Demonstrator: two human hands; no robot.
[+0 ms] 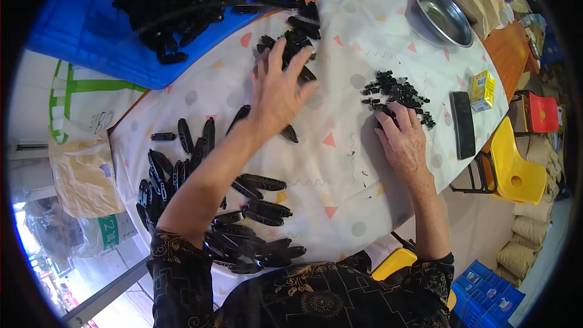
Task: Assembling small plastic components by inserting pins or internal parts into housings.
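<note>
My left hand [276, 88] is open, fingers spread over a small heap of black plastic parts [297, 39] near the blue crate. At the near edge of a pile of small black plastic pieces [398, 90], my right hand [402, 140] has its fingers bent and close together. Whatever lies under those fingertips is hidden. Longer black plastic casings [264, 209] lie scattered to the left and near side, several of them around my left forearm. One dark casing [289, 133] sits just below my left hand.
A blue crate [79, 39] full of black parts stands at the far left. On the patterned tablecloth [328, 164] are a metal bowl [443, 15], a yellow box [483, 91] and a black phone-like slab [463, 124]. Yellow [516, 167] and red chairs [542, 112] stand right.
</note>
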